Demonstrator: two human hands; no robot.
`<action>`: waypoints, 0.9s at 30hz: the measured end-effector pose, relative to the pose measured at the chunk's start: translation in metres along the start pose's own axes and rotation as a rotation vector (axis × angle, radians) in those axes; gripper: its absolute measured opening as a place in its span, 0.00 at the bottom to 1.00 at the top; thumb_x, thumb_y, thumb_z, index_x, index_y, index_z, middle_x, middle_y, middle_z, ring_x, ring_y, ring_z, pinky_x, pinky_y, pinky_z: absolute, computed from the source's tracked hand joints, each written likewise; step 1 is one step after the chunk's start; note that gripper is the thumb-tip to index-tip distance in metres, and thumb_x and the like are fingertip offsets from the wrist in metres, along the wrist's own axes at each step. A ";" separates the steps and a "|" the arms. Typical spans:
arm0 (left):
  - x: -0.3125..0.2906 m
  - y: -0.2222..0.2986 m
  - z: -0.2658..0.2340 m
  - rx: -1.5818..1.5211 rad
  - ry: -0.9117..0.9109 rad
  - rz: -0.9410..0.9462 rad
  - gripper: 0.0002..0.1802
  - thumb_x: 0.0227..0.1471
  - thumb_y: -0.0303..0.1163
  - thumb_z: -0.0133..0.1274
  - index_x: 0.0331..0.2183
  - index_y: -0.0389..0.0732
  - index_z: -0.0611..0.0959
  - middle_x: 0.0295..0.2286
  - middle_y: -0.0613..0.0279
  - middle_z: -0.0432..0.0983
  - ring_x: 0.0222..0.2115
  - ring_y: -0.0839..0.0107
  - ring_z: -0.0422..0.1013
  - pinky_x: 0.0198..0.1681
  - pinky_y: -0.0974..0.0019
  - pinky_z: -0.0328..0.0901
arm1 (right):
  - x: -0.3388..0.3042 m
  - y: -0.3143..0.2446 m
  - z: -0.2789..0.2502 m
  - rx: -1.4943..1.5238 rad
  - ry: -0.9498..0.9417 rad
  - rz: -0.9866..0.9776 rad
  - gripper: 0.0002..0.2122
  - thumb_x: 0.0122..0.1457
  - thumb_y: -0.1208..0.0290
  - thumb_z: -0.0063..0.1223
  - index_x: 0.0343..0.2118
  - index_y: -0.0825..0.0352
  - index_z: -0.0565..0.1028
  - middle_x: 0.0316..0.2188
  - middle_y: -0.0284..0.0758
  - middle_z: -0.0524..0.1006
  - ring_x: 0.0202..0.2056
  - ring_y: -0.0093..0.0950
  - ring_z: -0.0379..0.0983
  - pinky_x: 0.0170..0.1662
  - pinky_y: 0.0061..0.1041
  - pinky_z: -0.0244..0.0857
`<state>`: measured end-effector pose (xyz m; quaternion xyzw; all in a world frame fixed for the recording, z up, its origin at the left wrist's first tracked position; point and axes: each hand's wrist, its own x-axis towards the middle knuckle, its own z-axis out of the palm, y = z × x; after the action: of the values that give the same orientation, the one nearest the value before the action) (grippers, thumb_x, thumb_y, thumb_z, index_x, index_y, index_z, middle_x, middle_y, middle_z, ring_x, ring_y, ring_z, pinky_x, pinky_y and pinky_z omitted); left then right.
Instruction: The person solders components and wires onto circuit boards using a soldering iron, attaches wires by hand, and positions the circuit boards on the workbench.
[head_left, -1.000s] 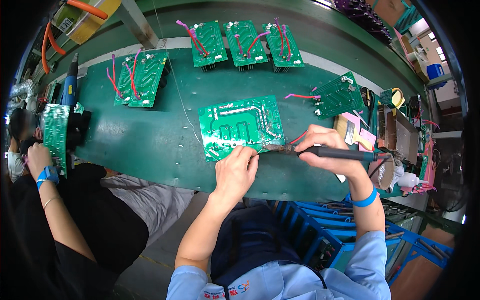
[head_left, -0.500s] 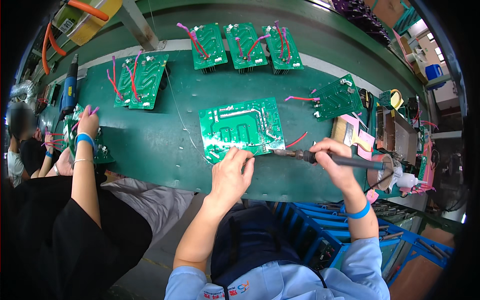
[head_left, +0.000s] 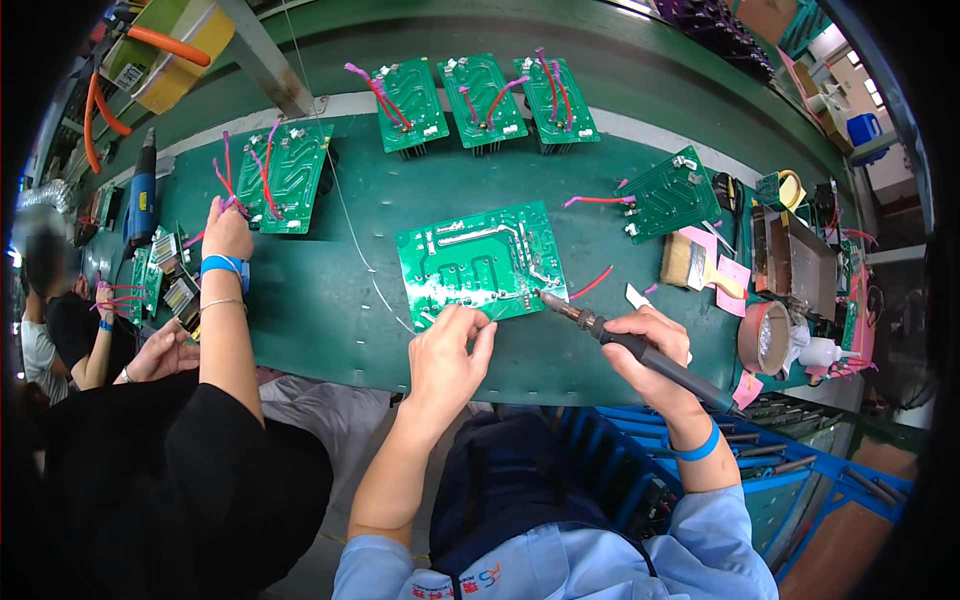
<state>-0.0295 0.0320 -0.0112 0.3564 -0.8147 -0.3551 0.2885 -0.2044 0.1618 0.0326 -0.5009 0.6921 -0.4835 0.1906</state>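
A green circuit board (head_left: pixel 480 262) lies solder side up on the bench in front of me. My right hand (head_left: pixel 650 355) grips a soldering iron (head_left: pixel 655 365) like a pen, its tip touching or just above the board's near right part. My left hand (head_left: pixel 450 350) is at the board's near edge, thumb and fingers pinched together. A thin solder wire (head_left: pixel 365 265) hangs from above and runs down to these fingers; the end at the fingertips is hard to make out. A red wire (head_left: pixel 592 284) sticks out from the board's right side.
Three boards with red wires (head_left: pixel 483 100) stand along the back, another board (head_left: pixel 670 197) at the right. A brush (head_left: pixel 690 265), a tape roll (head_left: pixel 763 338) and a metal tray (head_left: pixel 800 262) lie further right. At left, a co-worker's hand (head_left: pixel 228 232) reaches to a board (head_left: pixel 290 180).
My right hand has come nearer and slightly left, and the iron slants more steeply. My left hand has shifted slightly. The co-worker's hand has moved right to the boards at left.
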 end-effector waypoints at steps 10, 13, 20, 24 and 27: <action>0.013 -0.003 0.013 0.055 0.015 0.028 0.06 0.36 0.24 0.56 0.19 0.39 0.74 0.14 0.64 0.65 0.12 0.73 0.62 0.15 0.70 0.56 | 0.020 -0.003 0.003 -0.068 -0.058 -0.085 0.08 0.37 0.80 0.56 0.24 0.68 0.74 0.16 0.34 0.69 0.18 0.25 0.64 0.21 0.22 0.55; 0.014 -0.004 0.015 0.050 0.009 0.033 0.06 0.37 0.25 0.56 0.20 0.39 0.74 0.14 0.64 0.65 0.12 0.72 0.62 0.15 0.70 0.56 | 0.024 -0.006 0.002 -0.035 -0.105 -0.071 0.07 0.38 0.80 0.56 0.25 0.68 0.74 0.16 0.34 0.69 0.19 0.25 0.64 0.22 0.22 0.56; 0.015 -0.003 0.018 0.044 0.013 0.052 0.06 0.37 0.25 0.55 0.20 0.40 0.74 0.14 0.64 0.66 0.12 0.71 0.62 0.15 0.69 0.56 | 0.042 -0.003 -0.005 -0.024 -0.252 -0.039 0.07 0.39 0.80 0.55 0.25 0.67 0.75 0.18 0.33 0.70 0.21 0.23 0.65 0.23 0.20 0.58; 0.015 -0.003 0.020 0.038 0.005 0.055 0.05 0.38 0.26 0.55 0.20 0.40 0.74 0.14 0.63 0.66 0.12 0.70 0.63 0.15 0.68 0.56 | 0.048 0.000 -0.006 0.013 -0.307 -0.064 0.07 0.39 0.80 0.55 0.25 0.65 0.76 0.17 0.32 0.69 0.21 0.23 0.64 0.23 0.20 0.57; 0.015 -0.004 0.021 0.046 0.004 0.054 0.06 0.38 0.26 0.55 0.20 0.40 0.74 0.15 0.63 0.66 0.12 0.70 0.63 0.15 0.68 0.56 | 0.052 0.002 -0.006 0.024 -0.348 -0.073 0.07 0.40 0.79 0.55 0.25 0.65 0.76 0.17 0.31 0.67 0.21 0.22 0.64 0.24 0.20 0.57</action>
<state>-0.0516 0.0264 -0.0230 0.3415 -0.8313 -0.3278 0.2912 -0.2322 0.1190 0.0451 -0.5996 0.6242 -0.4042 0.2960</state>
